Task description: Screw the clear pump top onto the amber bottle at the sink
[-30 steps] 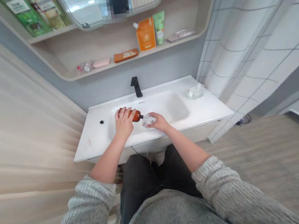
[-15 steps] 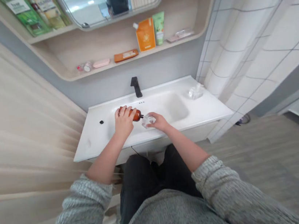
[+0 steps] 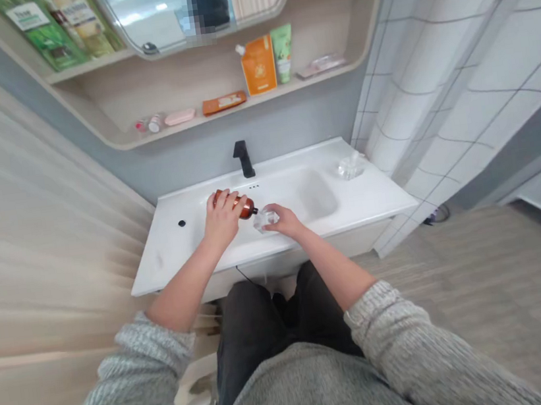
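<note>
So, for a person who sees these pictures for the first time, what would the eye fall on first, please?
The eye goes first to the amber bottle gripped in the left hand, its tip pointing at a clear object in the right hand, above the white basin. Higher up, an orange pouch stands out on the wooden shelf, over the black faucet.

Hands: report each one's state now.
Left hand: closed, holding an amber bottle.
Right hand: closed, holding a clear object.
</note>
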Tool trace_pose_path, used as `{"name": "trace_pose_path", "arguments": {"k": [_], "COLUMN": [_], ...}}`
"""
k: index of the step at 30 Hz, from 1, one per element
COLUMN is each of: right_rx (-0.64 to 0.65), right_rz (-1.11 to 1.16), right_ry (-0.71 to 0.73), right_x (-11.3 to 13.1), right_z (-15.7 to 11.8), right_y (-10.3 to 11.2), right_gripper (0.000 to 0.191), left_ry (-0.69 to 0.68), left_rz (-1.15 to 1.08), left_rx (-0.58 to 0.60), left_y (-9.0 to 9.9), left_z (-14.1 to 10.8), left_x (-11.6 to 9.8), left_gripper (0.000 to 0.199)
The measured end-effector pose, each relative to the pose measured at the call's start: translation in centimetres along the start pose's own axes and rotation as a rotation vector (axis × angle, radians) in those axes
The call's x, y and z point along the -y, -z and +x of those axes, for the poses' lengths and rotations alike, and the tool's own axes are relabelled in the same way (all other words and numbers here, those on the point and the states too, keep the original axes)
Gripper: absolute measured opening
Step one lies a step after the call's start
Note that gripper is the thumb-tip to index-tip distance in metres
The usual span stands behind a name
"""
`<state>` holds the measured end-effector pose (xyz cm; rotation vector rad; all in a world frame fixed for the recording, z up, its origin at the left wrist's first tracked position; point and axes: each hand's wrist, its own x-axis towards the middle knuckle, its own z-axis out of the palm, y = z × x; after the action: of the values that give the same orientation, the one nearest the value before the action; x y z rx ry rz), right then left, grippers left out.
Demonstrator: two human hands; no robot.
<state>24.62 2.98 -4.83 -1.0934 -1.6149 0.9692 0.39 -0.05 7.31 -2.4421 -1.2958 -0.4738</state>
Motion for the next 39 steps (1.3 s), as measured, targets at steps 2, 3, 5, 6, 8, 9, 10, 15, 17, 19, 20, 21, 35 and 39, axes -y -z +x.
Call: {"name": "trace_pose_path", "arguments": {"k": [2,3,5,6,8,9,10,15,17,19,20,21,35,39], "right_rx": [0.003,0.004,0.005,0.006,0.006,0.008,0.011,0.011,0.013,0.012,0.010,0.007,-0.037,-0.032], "right_rz": [0.010,0.017,0.035,0.044,0.058,0.060,0.059,0.046,0.043,0.052,0.058,0.063,0.064,0.070], "right_ry": [0.000,0.000,0.004,0.006,0.002,0.000,-0.003,-0.023,-0.028,-0.030,-0.031,-0.032,-0.029,-0.038], "right_x": [0.0,0.0,0.0,0.0,0.0,0.1,0.1,0.2,0.2,0.2,0.1,0.1,0.2,0.3], "right_z": [0.0,0.0,-0.1,-0.1,0.0,0.0,0.0,0.0,0.0,0.0,0.0,0.0,0.0,0.0], "right_y": [0.0,0.1,0.1,0.1,0.2,0.2,0.2,0.3,0.2,0.2,0.2,0.2,0.2,0.3], "right_gripper": [0.067,0.068,0.069,0.069,0.069,0.069,0.069,0.070,0.068,0.068,0.068,0.069,0.070,0.071], "left_ry": [-0.021,-0.031,-0.048,-0.055,-0.069,-0.075,-0.081,-0.097,-0.106,-0.123,-0.133,-0.143,-0.253,-0.299], "left_rz": [0.003,0.006,0.013,0.018,0.027,0.031,0.034,0.023,0.020,0.011,0.005,0.001,0.041,0.037], "left_rx": [0.003,0.003,0.002,0.002,0.006,0.009,0.012,0.024,0.027,0.024,0.022,0.020,0.074,0.067], "left_y": [0.3,0.4,0.6,0.8,1.0,1.1,1.2,1.4,1.4,1.6,1.7,1.9,3.6,4.0], "left_z": [0.2,0.3,0.5,0.6,0.8,0.9,1.0,1.3,1.4,1.7,1.9,2.0,4.6,5.1], "left_x": [0.1,0.1,0.1,0.1,0.1,0.1,0.1,0.4,0.5,0.4,0.4,0.3,0.1,-0.2], "left_gripper": [0.067,0.067,0.065,0.065,0.064,0.064,0.063,0.062,0.063,0.063,0.062,0.062,0.053,0.048]}}
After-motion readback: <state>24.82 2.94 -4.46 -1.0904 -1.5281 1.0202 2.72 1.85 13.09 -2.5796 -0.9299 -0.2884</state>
